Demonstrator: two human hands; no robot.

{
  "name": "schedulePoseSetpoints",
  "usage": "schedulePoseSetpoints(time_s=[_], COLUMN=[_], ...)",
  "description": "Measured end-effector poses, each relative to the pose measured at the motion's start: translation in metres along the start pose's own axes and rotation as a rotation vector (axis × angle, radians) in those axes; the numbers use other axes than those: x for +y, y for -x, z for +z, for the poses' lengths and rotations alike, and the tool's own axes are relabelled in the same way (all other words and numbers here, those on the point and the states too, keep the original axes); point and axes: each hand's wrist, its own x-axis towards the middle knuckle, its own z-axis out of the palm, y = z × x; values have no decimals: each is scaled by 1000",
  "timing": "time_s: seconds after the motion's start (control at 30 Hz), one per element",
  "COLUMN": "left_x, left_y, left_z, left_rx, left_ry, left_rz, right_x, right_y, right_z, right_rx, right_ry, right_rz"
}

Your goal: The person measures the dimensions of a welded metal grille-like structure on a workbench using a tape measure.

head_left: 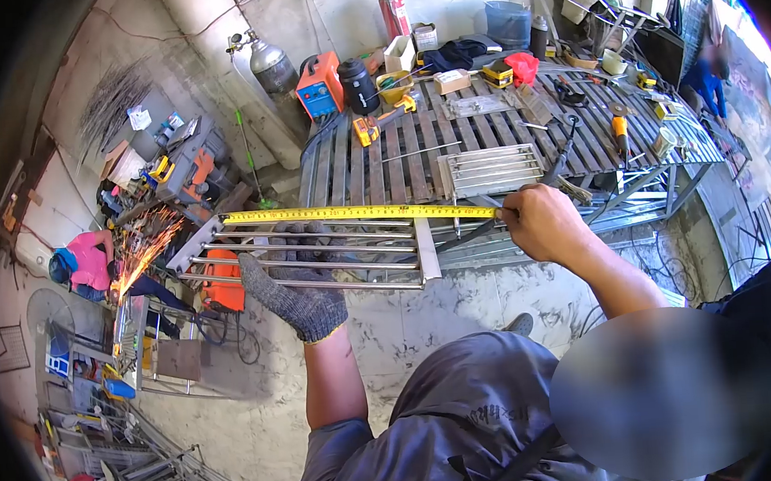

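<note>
My left hand (298,296), in a grey knitted glove, is closed around the bars of a metal rack (378,266) and holds it up in front of me. The rack has several parallel rods between two flat end plates. A yellow tape measure (357,212) is stretched along the rack's far side, from its left end plate to beyond its right one. Its right end goes into my bare right hand (541,222), whose fingers are closed on it. Whether the tape's case is inside that hand is hidden.
Behind the rack stands a slatted metal table (372,174) with another small rack (495,170), a yellow cordless tool (383,121), an angle grinder (619,130) and an orange welding machine (319,86). At left, a person in pink (92,259) works amid flying sparks. Metal frames (151,471) lie lower left.
</note>
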Motion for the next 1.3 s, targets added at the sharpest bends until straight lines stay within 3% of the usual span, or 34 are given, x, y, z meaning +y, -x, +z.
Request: schedulePoseSetpoints(time_s=[0.33, 0.43, 0.47, 0.53, 0.57, 0.6, 0.67, 0.73, 0.8, 0.97, 1.3], left_x=[4, 1, -13, -26, -30, -34, -47, -50, -63, -82, -75], left_y=[2, -16, -13, -20, -23, -28, -45, -34, -41, -48, -46], left_z=[-1, -24, -11, -8, -12, -20, -71, -56, -74, -122, -111], left_rx=[-16, -153, 89, 110, 140, 168, 128, 129, 168, 26, 79], left_ry=[14, 47, -70, -79, -81, -81, -104, -174, -217, -270, -223], left_rz=[-54, -89, 61, 173, 152, 120, 36, 62, 110, 159, 102], right_x=[6, 0, 6, 8, -1, 7, 6, 4, 4, 10, 4], right_y=[4, 10, 13, 19, 24, 29, 37, 44, 45, 43, 37], right_z=[2, -5, 1, -2, -13, -7, -8, -9, -11, -8, -3], right_rx=[53, 24, 82, 39, -37, 35, 63, 86, 74, 59, 46], right_ry=[-5, -41, -51, -58, -70, -74, -84, -117, -99, -80, -112], right_rz=[-49, 19, -4, 37, 98, 23, -5, 4, 2, -32, -38])
